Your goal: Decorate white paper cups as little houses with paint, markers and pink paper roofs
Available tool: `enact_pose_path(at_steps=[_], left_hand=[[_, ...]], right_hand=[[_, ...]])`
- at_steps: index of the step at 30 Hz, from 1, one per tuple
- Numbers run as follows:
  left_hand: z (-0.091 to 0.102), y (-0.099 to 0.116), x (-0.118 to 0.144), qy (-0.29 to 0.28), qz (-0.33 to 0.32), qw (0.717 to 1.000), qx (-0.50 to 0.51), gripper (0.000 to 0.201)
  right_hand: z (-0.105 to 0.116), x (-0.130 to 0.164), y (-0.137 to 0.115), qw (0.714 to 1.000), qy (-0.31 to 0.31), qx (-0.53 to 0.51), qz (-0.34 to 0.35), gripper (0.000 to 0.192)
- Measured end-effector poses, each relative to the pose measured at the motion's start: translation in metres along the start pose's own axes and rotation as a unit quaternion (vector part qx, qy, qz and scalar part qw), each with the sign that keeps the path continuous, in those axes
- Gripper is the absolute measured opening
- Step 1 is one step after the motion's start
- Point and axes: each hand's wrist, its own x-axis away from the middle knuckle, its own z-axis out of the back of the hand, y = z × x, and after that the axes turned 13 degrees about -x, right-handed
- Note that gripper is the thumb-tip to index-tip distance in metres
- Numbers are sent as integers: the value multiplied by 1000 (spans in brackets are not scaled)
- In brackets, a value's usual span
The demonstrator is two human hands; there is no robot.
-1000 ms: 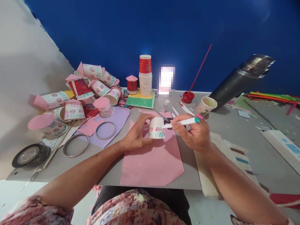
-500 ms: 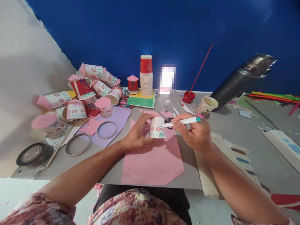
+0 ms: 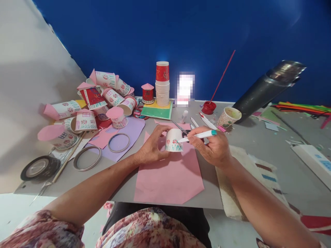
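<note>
On a cluttered grey desk (image 3: 258,151) before a blue wall, the left hand (image 3: 151,148) grips an upturned paper cup (image 3: 173,140) steady on pink paper (image 3: 168,175), so the marker (image 3: 198,135) pinched in the right hand (image 3: 213,148), at its 3 o'clock, can touch its side.

bare forearms; floral maroon-pink-white garment at shoulders, lap; dark fabric beneath.
</note>
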Motion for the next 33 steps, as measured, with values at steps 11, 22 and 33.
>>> enact_pose_path(at_steps=[11, 22, 33], left_hand=[[1, 0, -1, 39, -48, 997, -37, 67], [0, -3, -1, 48, -62, 996, -43, 96], [9, -1, -3, -20, 24, 996, 87, 78]], right_hand=[[4, 2, 2, 999, 23, -15, -17, 15], [0, 8, 16, 984, -153, 46, -83, 75], [6, -1, 11, 975, -133, 5, -179, 67]])
